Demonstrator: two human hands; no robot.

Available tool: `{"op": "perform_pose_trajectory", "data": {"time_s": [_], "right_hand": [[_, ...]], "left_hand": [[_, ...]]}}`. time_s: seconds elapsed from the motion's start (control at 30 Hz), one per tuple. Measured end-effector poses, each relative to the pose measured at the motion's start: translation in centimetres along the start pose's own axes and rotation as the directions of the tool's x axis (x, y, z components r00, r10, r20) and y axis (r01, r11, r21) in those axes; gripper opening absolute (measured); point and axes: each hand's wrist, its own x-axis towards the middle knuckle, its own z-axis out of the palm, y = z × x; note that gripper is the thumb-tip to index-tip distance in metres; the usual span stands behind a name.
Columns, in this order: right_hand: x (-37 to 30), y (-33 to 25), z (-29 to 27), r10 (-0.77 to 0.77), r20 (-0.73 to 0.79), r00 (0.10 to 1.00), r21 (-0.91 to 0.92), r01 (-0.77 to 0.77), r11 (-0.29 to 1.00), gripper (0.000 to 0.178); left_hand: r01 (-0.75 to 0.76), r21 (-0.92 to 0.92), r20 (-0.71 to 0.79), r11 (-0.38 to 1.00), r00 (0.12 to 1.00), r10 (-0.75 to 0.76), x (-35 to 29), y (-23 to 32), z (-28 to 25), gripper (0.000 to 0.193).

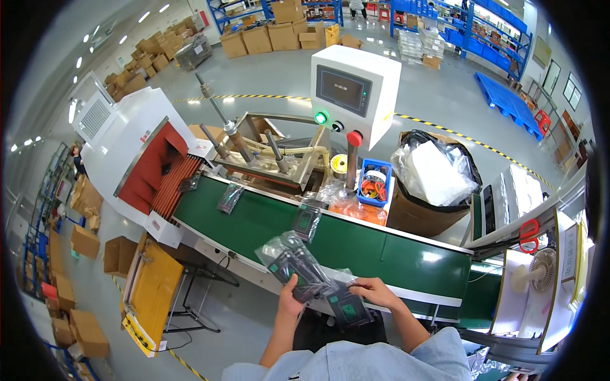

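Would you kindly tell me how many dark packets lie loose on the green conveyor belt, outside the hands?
3: one packet mid-belt, one further left, one at the red tunnel mouth. Others may be hidden inside.

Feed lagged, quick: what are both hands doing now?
Left hand: closed on a stack of bagged dark packs.
Right hand: fingers on one bagged pack.

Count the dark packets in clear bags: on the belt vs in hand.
On the green belt: 3 packets
In left hand: 1 bagged packet
In right hand: 1 packet
Total: 5
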Motion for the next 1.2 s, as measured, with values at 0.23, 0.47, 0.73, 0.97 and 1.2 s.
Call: {"op": "perform_pose_trajectory", "data": {"time_s": [0.23,0.47,0.73,0.97,1.2], "right_hand": [[3.0,6.1,-8.3,0.037,-0.609,0.792,0.116,0.043,0.992,0.022],[13.0,14.1,-10.8,0.003,-0.847,0.532,-0.129,-0.209,0.969,0.023],[19.6,11.8,-4.2,-0.031,-0.874,0.485,-0.247,-0.387,0.889,0.025],[20.0,11.6,-3.9,-0.08,-0.866,0.494,-0.231,-0.252,0.94,0.034],[11.7,4.3,1.8,0.01,-0.067,0.998,0.142,0.0,0.99,0.032]], "left_hand": [[-0.048,-0.095,0.062,0.994,0.997,0.054,-1.4,2.6,-1.9,0.037],[0.104,-0.035,-0.049,0.994,0.993,-0.105,-3.4,0.2,-4.4,0.038],[0.145,0.022,-0.024,0.989,0.989,-0.145,-5.2,-0.8,-4.5,0.044],[0.099,0.119,-0.043,0.988,0.995,-0.094,-5.3,-0.1,-4.8,0.042],[0.098,0.217,-0.025,0.971,0.995,-0.094,-4.3,-0.2,-3.5,0.039]]}}
